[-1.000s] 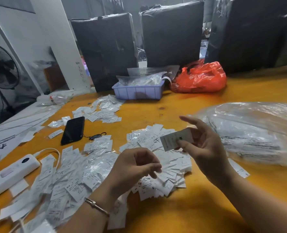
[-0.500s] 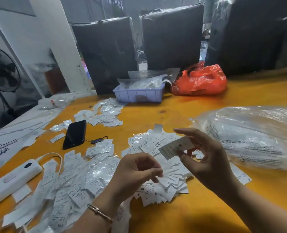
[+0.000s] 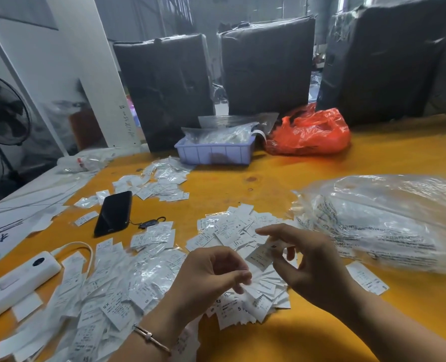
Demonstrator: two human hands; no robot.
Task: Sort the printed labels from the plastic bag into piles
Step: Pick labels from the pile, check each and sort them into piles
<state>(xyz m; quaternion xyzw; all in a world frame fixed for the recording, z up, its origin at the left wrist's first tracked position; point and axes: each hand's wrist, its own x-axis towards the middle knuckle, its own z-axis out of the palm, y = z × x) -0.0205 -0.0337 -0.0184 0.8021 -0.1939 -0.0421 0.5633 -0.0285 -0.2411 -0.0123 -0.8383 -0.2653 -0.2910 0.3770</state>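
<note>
We are pinching one printed label in our right hand, thumb and fingers clamped on it over the middle pile. Our left hand is hovering with fingers loosely curled, holding nothing we can make out. Piles are building at nine and eleven o'clock, yet the plastic bag at two o'clock is looking far from emptied.
</note>
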